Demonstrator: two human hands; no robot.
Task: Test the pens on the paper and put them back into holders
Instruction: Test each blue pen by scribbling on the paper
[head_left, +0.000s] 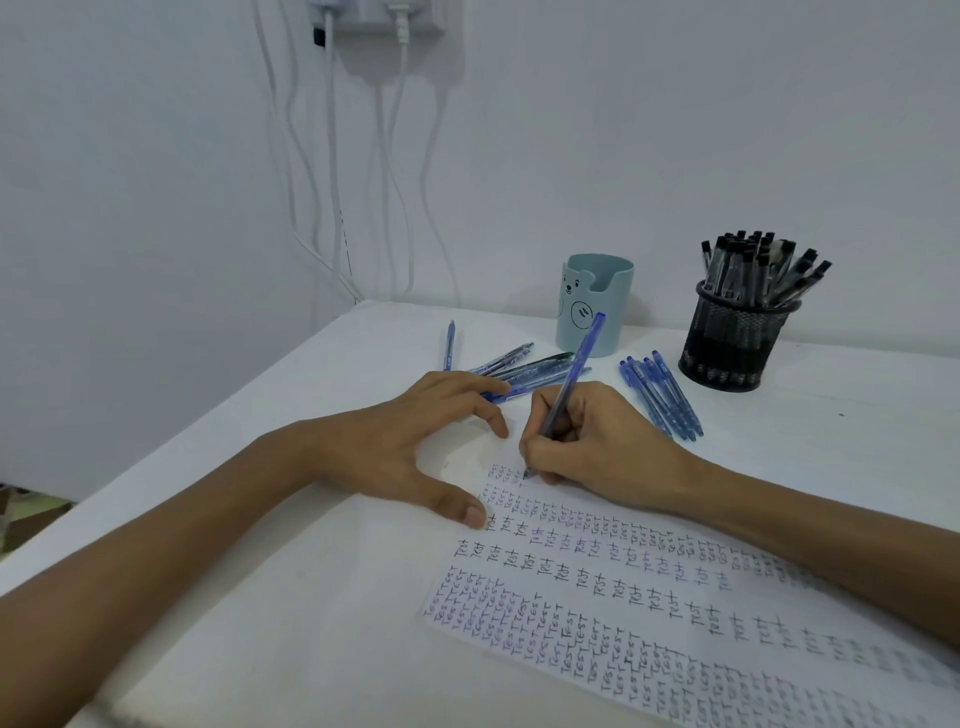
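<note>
- right hand (597, 447) grasps a blue pen (569, 387), tip on the paper (597, 613), nearer than the light-blue holder (595, 304);
- left hand (395, 441) released, fingers flat, left of that holder

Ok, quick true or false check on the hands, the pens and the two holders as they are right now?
1. The right hand holds a blue pen with its tip on the paper. True.
2. The black mesh holder is empty. False: it is packed with black-capped pens.
3. The left hand lies flat with its fingers spread, holding nothing. True.
4. Every blue pen is back in the pale blue holder. False: loose blue pens lie on the table on both sides of it, and none stick out of it.
</note>
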